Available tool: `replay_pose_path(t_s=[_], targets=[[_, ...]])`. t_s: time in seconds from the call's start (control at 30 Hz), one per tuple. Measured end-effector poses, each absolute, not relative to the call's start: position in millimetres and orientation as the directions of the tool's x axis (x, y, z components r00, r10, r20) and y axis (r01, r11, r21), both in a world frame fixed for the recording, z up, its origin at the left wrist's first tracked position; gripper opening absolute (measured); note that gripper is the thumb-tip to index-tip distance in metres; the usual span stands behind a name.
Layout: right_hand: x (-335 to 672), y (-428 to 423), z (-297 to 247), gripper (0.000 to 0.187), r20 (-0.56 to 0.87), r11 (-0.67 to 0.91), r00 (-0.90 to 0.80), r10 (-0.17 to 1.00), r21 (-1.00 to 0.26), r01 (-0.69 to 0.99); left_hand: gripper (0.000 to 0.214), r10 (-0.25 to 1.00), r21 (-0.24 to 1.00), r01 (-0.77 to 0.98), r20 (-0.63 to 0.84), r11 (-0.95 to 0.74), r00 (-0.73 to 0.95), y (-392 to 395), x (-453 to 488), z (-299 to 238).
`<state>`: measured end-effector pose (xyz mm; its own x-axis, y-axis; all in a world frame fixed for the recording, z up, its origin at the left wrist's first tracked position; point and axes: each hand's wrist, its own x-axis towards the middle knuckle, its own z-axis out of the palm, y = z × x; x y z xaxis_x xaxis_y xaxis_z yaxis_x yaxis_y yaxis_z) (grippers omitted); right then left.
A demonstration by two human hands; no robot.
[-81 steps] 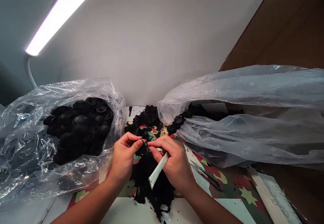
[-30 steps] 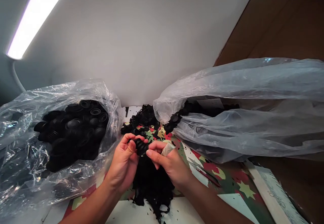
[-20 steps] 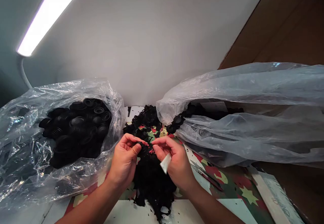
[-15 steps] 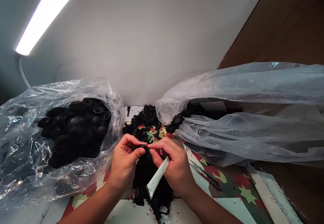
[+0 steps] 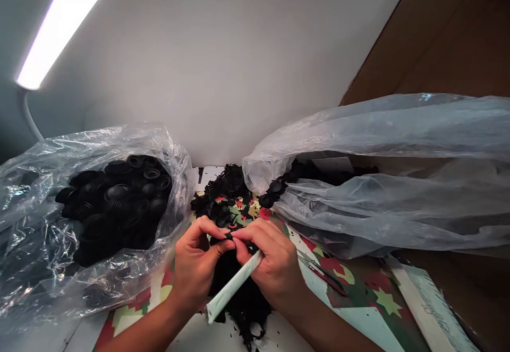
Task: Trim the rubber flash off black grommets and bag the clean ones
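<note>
My left hand pinches a small black rubber part between thumb and fingers, mostly hidden by my fingertips. My right hand is closed round a white-handled tool and presses its tip against that part; the handle points down and to the left. Both hands hover over a heap of black rubber trimmings on the patterned mat.
A clear plastic bag at the left holds several black ribbed rubber caps. A larger clear bag at the right holds more black parts. More scraps lie behind my hands. A star-patterned mat, a brown board and a lamp surround them.
My hands have stayed together over the scrap heap, turning the black part. The white handle has swung from tucked in my palm to pointing down-left. The view has shifted slightly.
</note>
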<state>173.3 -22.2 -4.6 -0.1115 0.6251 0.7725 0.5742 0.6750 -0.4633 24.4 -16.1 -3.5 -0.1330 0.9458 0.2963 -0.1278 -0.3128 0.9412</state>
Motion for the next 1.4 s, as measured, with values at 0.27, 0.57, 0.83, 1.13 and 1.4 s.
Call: replay_pose_path(t_s=[0.27, 0.57, 0.83, 1.13, 1.4], targets=[[179.5, -13.3, -7.4, 0.018, 0.710, 0.589, -0.020, 0.704, -0.567, 0.576, 0.021, 0.963, 0.947, -0.171, 0.262, -0.270, -0.068, -12.6, 23.1, -4.2], [182.4, -1.6, -10.1, 0.028, 0.218, 0.219, -0.081, 0.973, -0.976, 0.004, 0.044, 0.999, 0.847, -0.531, 0.025, -0.033, -0.023, -1.3, 20.7, 1.0], [162.2, -9.8, -18.2, 0.024, 0.130, 0.096, -0.188, 0.973, -0.979, -0.179, 0.037, 0.990, 0.865, -0.501, 0.037, 0.038, 0.139, -1.6, 18.7, -5.3], [176.4, -7.9, -25.0, 0.017, 0.735, 0.634, -0.032, 0.677, -0.560, 0.534, 0.044, 0.988, 0.994, -0.105, 0.038, -0.022, 0.150, 1.1, 10.0, 6.3], [174.6, -8.4, -20.8, 0.017, 0.649, 0.635, -0.124, 0.751, -0.659, 0.402, 0.033, 0.969, 0.993, -0.042, -0.094, 0.106, 0.227, 6.6, -0.8, 7.7]])
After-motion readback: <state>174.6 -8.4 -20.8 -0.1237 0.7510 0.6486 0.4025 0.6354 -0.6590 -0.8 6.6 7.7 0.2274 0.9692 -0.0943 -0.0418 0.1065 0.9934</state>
